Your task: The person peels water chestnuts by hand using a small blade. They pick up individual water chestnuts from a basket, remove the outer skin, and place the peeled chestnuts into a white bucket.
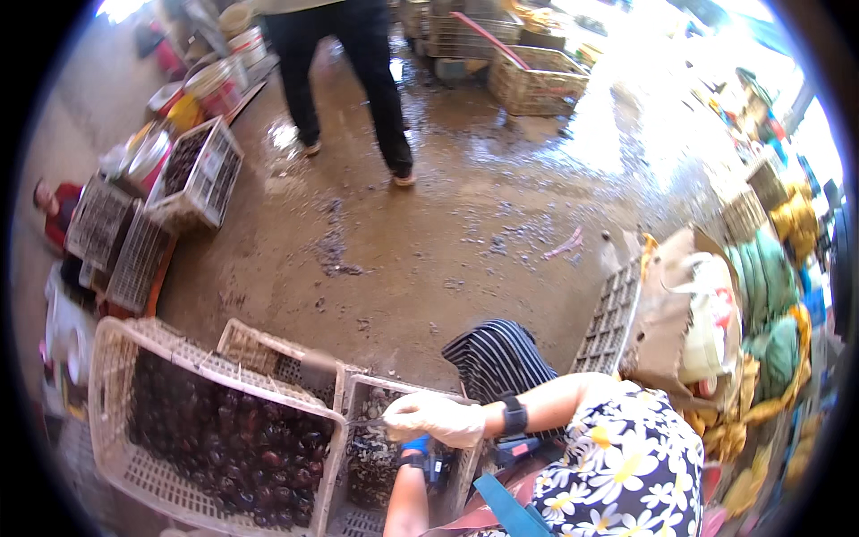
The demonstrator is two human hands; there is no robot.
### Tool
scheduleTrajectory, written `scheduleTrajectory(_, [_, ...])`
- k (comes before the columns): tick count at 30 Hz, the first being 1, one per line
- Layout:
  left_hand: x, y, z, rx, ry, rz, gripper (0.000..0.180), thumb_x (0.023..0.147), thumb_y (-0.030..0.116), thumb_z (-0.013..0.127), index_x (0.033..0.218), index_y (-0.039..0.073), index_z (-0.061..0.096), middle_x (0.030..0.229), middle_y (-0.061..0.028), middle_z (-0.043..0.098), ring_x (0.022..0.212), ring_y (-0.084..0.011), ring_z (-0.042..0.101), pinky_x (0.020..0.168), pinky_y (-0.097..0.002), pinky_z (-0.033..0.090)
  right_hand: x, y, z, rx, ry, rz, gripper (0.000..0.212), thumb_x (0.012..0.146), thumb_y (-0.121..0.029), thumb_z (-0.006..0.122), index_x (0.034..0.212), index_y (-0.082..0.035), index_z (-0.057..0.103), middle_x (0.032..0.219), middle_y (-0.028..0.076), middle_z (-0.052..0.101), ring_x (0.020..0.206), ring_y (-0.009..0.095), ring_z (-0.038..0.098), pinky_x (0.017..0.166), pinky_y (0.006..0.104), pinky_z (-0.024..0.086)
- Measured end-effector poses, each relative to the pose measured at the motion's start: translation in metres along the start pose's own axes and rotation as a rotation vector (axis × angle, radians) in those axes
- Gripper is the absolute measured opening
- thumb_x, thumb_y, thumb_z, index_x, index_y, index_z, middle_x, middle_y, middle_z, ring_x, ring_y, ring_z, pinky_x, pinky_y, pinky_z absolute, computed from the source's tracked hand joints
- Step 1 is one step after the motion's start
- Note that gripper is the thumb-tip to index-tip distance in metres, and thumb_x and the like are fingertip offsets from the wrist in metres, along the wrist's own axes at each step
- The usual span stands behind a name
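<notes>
My right hand, in a whitish glove, has its fingers closed together over a crate. A thin dark strip shows at its fingertips, too small to name. Just below it is my left hand, in a blue glove, largely covered by the right; its fingers are hidden. Beneath both hands a pale plastic crate holds small dark and whitish bits. On its left stands a larger pale crate full of dark, glossy, rounded pieces that look like shellfish.
Behind these sits another pale crate. My striped-clad knee is beside the hands. A cardboard box and a slatted crate stand at right. Stacked crates line the left. A person stands on the wet, littered floor.
</notes>
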State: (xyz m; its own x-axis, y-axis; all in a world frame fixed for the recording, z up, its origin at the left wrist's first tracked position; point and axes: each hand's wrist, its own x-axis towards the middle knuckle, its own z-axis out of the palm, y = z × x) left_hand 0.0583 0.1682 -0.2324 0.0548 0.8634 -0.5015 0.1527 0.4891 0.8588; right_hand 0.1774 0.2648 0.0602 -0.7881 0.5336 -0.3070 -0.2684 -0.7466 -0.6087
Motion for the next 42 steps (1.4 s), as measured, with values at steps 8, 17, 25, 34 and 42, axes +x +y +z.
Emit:
scheduleTrajectory(8, [-0.081,0.114,-0.055,-0.375,0.091,0.116,0.034,0.085,0.013,0.060,0.118,0.010,0.054,0.100,-0.0019,0.060,0.088,-0.0118,0.057,0.074,-0.0248,0.047,-0.026,0.021,0.011,-0.141,0.040,-0.152,0.024,0.083,-0.029,0.068,0.091,-0.007,0.062,0.080,-0.002,0.060,0.074,0.006,0.053,0.068,0.0226,0.045])
scheduleTrajectory(17, [-0.206,0.216,-0.071,-0.129,0.386,0.231,0.043,0.079,0.011,0.067,0.119,0.001,0.056,0.104,-0.0019,0.060,0.094,-0.0102,0.053,0.084,-0.0242,0.043,-0.015,0.022,0.031,-0.397,-0.007,-0.039,0.016,0.085,-0.017,0.064,0.093,-0.004,0.064,0.082,-0.001,0.062,0.075,0.006,0.053,0.068,0.0228,0.044])
scheduleTrajectory(25, [-0.237,0.202,-0.046,-0.230,0.671,0.309,0.043,0.069,0.006,0.079,0.110,0.002,0.062,0.091,0.0012,0.065,0.082,-0.0063,0.056,0.079,-0.0231,0.047,-0.017,0.062,0.023,-0.629,0.010,-0.003,0.017,0.086,-0.008,0.063,0.102,-0.001,0.063,0.091,0.000,0.063,0.080,0.006,0.057,0.073,0.0210,0.048])
scheduleTrajectory(34, [-0.252,0.173,-0.028,-0.214,0.706,0.277,0.047,0.066,0.012,0.083,0.107,0.003,0.063,0.089,0.0008,0.066,0.079,-0.0051,0.057,0.073,-0.0224,0.049,-0.039,0.081,0.025,-0.722,-0.090,-0.056,0.018,0.079,-0.008,0.071,0.096,-0.001,0.068,0.087,0.003,0.065,0.076,0.008,0.057,0.070,0.0219,0.048])
scheduleTrajectory(42, [-0.265,0.157,-0.013,-0.264,0.675,0.176,0.043,0.068,0.017,0.082,0.104,0.001,0.065,0.090,-0.0035,0.067,0.079,-0.0085,0.060,0.073,-0.0234,0.050,-0.011,0.098,-0.040,-0.685,0.195,0.113,0.014,0.084,-0.007,0.065,0.098,-0.003,0.066,0.084,0.000,0.063,0.072,0.006,0.057,0.060,0.0200,0.050])
